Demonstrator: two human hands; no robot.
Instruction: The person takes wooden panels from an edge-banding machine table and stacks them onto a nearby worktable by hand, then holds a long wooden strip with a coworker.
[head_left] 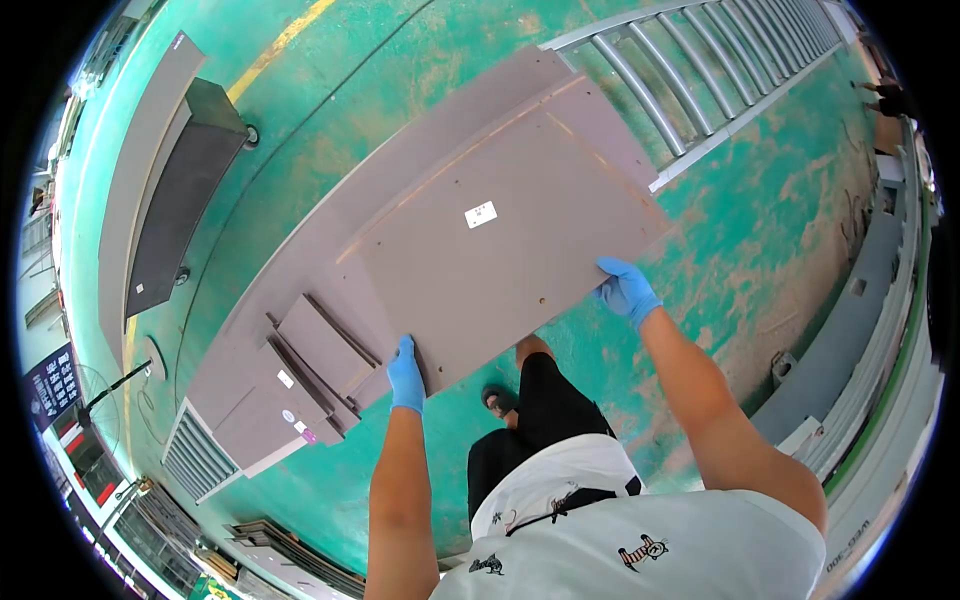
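A large grey-brown panel (500,270) with a white label (480,214) and small holes lies tilted across the middle of the view. My left hand (406,378), in a blue glove, grips its lower left edge. On the panel's lower right edge, my right hand (627,290), also gloved in blue, closes with the thumb and fingers at the rim. Beneath it are larger grey-brown boards (330,240). Left of my left hand, narrower panels (318,345) lie stacked on the boards, some with stickers.
A roller conveyor (690,75) runs to the upper right, with another roller section (200,455) at lower left. A wheeled cart (185,200) carries panels at upper left. A standing fan (150,365) is at left. Long metal beams (850,330) line the right side.
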